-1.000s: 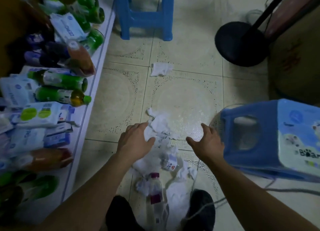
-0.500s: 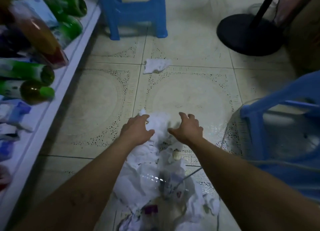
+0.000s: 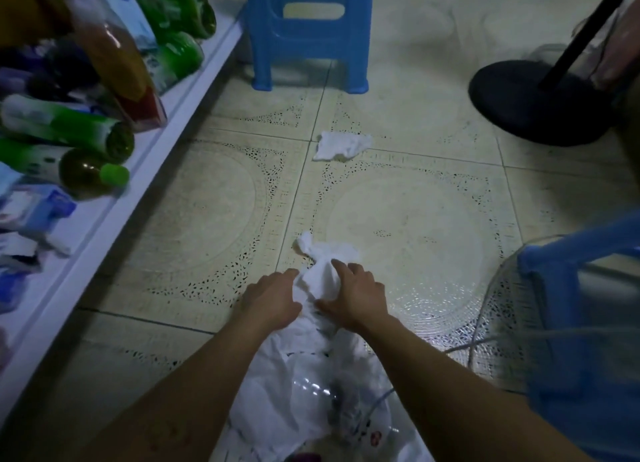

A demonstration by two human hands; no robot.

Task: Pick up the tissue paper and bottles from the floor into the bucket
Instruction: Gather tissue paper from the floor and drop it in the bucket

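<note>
A pile of crumpled white tissue paper (image 3: 320, 271) lies on the tiled floor in front of me and runs down toward the bottom edge. My left hand (image 3: 272, 298) and my right hand (image 3: 356, 293) press in on the far end of the pile from both sides, fingers curled around the tissue. A clear plastic bottle (image 3: 311, 390) lies among the tissue between my forearms. A single tissue (image 3: 341, 145) lies apart, farther out on the floor. A see-through bucket (image 3: 495, 309) stands at the right, partly hidden behind a blue stool.
A low white shelf (image 3: 114, 215) along the left holds green and orange bottles and tissue packs. A blue plastic stool (image 3: 308, 35) stands ahead. A black fan base (image 3: 530, 101) sits far right. Another blue stool (image 3: 585, 309) stands close on the right.
Both hands have moved inward and closed on the far end of the tissue pile. The view has shifted forward and down over the pile.
</note>
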